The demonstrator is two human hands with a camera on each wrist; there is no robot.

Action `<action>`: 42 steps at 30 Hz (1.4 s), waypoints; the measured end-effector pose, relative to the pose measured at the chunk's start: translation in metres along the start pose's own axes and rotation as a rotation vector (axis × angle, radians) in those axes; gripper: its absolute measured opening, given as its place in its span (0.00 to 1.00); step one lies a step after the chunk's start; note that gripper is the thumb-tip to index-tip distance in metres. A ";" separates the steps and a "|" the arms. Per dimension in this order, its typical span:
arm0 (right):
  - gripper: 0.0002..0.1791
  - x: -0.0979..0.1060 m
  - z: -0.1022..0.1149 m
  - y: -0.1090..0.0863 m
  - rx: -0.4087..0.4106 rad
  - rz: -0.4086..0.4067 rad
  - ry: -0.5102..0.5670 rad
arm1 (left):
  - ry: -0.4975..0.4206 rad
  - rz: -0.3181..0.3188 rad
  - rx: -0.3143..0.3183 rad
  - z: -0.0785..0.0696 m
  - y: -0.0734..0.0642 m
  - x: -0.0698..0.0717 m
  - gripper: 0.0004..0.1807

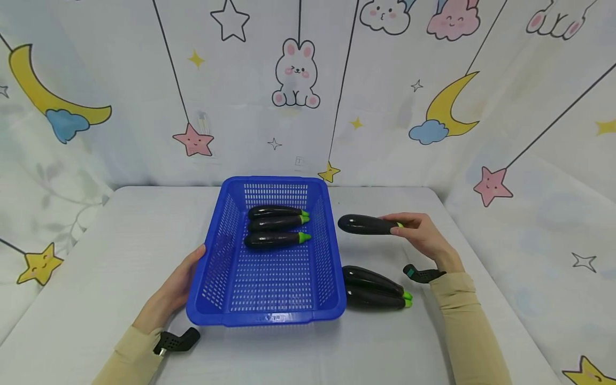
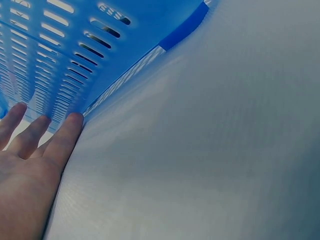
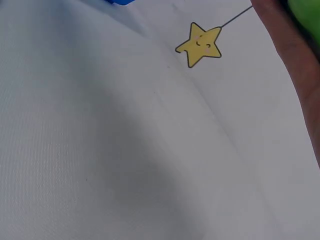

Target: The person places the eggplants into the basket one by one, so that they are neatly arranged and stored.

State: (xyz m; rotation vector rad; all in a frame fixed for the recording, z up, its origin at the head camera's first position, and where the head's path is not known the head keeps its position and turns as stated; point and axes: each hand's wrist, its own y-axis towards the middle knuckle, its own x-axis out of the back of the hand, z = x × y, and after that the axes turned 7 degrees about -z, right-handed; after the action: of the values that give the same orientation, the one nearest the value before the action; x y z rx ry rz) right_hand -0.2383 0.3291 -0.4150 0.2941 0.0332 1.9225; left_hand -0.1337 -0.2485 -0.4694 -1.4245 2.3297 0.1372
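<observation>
My right hand (image 1: 421, 235) pinches a dark eggplant (image 1: 367, 224) by its green stem end, to the right of the blue basket (image 1: 338, 267). In the right wrist view, a finger (image 3: 295, 60) lies beside the green cap (image 3: 307, 15). My left hand (image 1: 175, 283) rests against the basket's left side at the rim. Its fingers (image 2: 65, 137) reach out fairly straight along the slotted outer wall in the left wrist view; the thumb is hidden there. Inside the basket, toward the back, lie three eggplants (image 1: 274, 239) with stems pointing right.
Two more eggplants (image 1: 377, 283) lie side by side on the white table (image 1: 385, 347), right by the basket's right wall, which hides their ends. A patterned white curtain (image 1: 260, 155) rises behind the table and along its sides. Each wrist bears a small black camera (image 1: 177, 341).
</observation>
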 end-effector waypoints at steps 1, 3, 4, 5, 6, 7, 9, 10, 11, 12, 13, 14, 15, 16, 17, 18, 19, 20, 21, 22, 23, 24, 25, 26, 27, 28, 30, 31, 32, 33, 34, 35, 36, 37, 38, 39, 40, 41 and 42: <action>0.18 -0.001 0.001 0.000 0.007 0.006 0.002 | 0.003 -0.005 0.004 0.000 0.000 0.000 0.24; 0.18 -0.004 0.003 0.000 0.018 0.014 0.003 | 0.007 -0.013 0.009 0.001 0.000 0.000 0.24; 0.18 -0.005 0.004 0.001 0.022 0.017 0.003 | 0.006 -0.013 0.010 0.001 0.000 0.000 0.24; 0.18 -0.006 0.005 0.001 0.026 0.018 0.003 | 0.002 -0.011 0.011 0.001 0.000 0.000 0.24; 0.18 -0.007 0.006 0.001 0.030 0.020 0.005 | -0.002 -0.008 0.009 0.001 0.000 0.000 0.24; 0.18 -0.008 0.006 0.001 0.031 0.020 0.004 | -0.007 -0.004 0.009 0.001 0.000 0.001 0.24; 0.18 -0.010 0.007 0.001 0.030 0.022 0.002 | -0.017 0.001 0.010 0.001 0.000 0.001 0.23; 0.18 -0.011 0.008 0.001 0.028 0.025 0.001 | -0.020 0.003 0.009 0.001 0.000 0.001 0.23; 0.18 -0.012 0.009 0.001 0.029 0.029 -0.002 | -0.021 0.005 0.010 0.001 0.000 0.001 0.23; 0.18 -0.014 0.010 0.001 0.031 0.035 -0.004 | -0.020 0.006 0.010 0.001 0.000 0.001 0.23; 0.18 -0.015 0.011 0.002 0.029 0.041 -0.007 | -0.019 0.006 0.011 0.001 0.000 0.001 0.23; 0.18 -0.017 0.011 0.002 0.030 0.049 -0.012 | -0.018 0.006 0.011 0.001 0.000 0.001 0.23; 0.18 -0.018 0.012 0.002 0.031 0.056 -0.018 | -0.018 0.007 0.011 0.001 0.000 0.001 0.23; 0.18 -0.020 0.013 0.003 0.030 0.060 -0.022 | -0.017 0.008 0.010 0.001 0.000 0.001 0.23; 0.19 -0.021 0.013 0.004 0.031 0.064 -0.028 | -0.017 0.009 0.009 0.001 0.000 0.001 0.23; 0.19 -0.023 0.014 0.004 0.029 0.066 -0.035 | -0.020 0.010 0.009 0.001 0.000 0.001 0.23; 0.19 -0.025 0.015 0.004 0.027 0.066 -0.041 | -0.025 0.013 0.009 0.001 0.000 0.001 0.23; 0.19 -0.026 0.016 0.005 0.025 0.067 -0.048 | -0.027 0.014 0.008 0.000 0.000 0.000 0.23; 0.19 -0.028 0.016 0.005 0.024 0.064 -0.054 | -0.029 0.014 0.008 0.000 0.001 0.000 0.23; 0.19 -0.029 0.017 0.005 0.025 0.064 -0.061 | -0.028 0.014 0.007 0.000 0.001 0.000 0.24; 0.19 -0.031 0.018 0.005 0.025 0.063 -0.068 | -0.028 0.014 0.008 0.000 0.001 0.000 0.24; 0.19 -0.032 0.019 0.005 0.024 0.061 -0.075 | -0.028 0.015 0.009 0.000 0.002 0.000 0.24; 0.19 -0.034 0.020 0.005 0.024 0.061 -0.081 | -0.027 0.017 0.009 0.000 0.002 0.000 0.24; 0.19 -0.035 0.020 0.005 0.024 0.061 -0.088 | -0.024 0.018 0.008 0.000 0.002 -0.001 0.24; 0.19 -0.036 0.021 0.004 0.024 0.062 -0.095 | -0.026 0.021 0.007 0.000 0.002 0.000 0.24; 0.19 -0.038 0.023 0.004 0.023 0.063 -0.102 | -0.029 0.025 0.008 0.000 0.002 -0.001 0.24; 0.18 -0.040 0.025 0.004 0.020 0.058 -0.116 | -0.024 0.023 0.012 -0.001 0.003 -0.001 0.24; 0.18 -0.042 0.026 0.004 0.020 0.057 -0.123 | -0.022 0.024 0.012 -0.001 0.003 -0.001 0.25; 0.18 -0.043 0.026 0.005 0.020 0.058 -0.130 | -0.020 0.024 0.012 -0.001 0.003 -0.001 0.25; 0.18 -0.044 0.027 0.005 0.019 0.056 -0.140 | -0.020 0.024 0.013 -0.001 0.003 -0.001 0.25; 0.18 -0.045 0.028 0.005 0.019 0.055 -0.150 | -0.015 0.023 0.014 -0.002 0.003 -0.001 0.25; 0.18 -0.046 0.028 0.005 0.020 0.054 -0.158 | -0.011 0.021 0.014 -0.002 0.003 -0.001 0.25; 0.18 -0.048 0.029 0.006 0.019 0.056 -0.167 | -0.009 0.018 0.015 -0.002 0.003 -0.001 0.25; 0.18 -0.049 0.030 0.006 0.017 0.056 -0.175 | -0.011 0.021 0.013 -0.002 0.003 -0.001 0.25; 0.18 -0.051 0.031 0.006 0.015 0.056 -0.183 | -0.009 0.018 0.013 -0.002 0.003 -0.001 0.25; 0.19 -0.052 0.033 0.006 0.011 0.057 -0.188 | -0.005 0.013 0.013 -0.002 0.004 -0.002 0.25; 0.19 -0.054 0.034 0.006 0.007 0.058 -0.188 | 0.000 0.011 0.011 -0.002 0.003 -0.002 0.25; 0.19 -0.055 0.035 0.007 0.005 0.062 -0.191 | 0.001 0.008 0.011 -0.002 0.003 -0.002 0.25; 0.20 -0.057 0.036 0.007 0.001 0.065 -0.191 | 0.001 0.006 0.009 -0.002 0.004 -0.002 0.25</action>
State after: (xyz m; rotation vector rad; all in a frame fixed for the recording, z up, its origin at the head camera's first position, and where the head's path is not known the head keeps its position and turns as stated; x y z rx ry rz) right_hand -0.2174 0.2695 -0.3896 0.4832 -0.1032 1.9505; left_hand -0.1364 -0.2455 -0.4675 -1.4138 2.3321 0.1273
